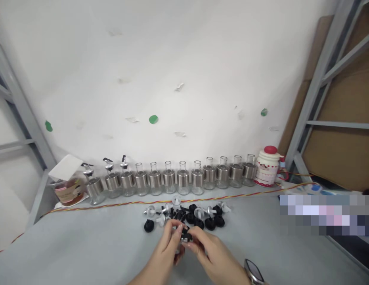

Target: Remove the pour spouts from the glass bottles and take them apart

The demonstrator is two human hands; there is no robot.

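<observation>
My left hand (169, 246) and my right hand (208, 248) meet low in the middle of the view, just in front of a pile of loose parts. Between their fingertips is a small black pourer part (186, 237) with a shiny silver patch. Both hands pinch it, and the fingers hide much of its shape. Beyond them lie several round black stoppers (210, 224), silver-and-clear pourer pieces (199, 213) and small black levers (180, 215). One black stopper (149, 225) sits apart at the pile's left.
Glass bottles with steel sleeves (183, 179) line the wall; the three leftmost carry pourer spouts (108, 163). A labelled jar (69, 192) stands at the left end, a red-lidded canister (266, 168) at the right. A twisted red-yellow wire (127, 204) crosses the grey table (92, 245).
</observation>
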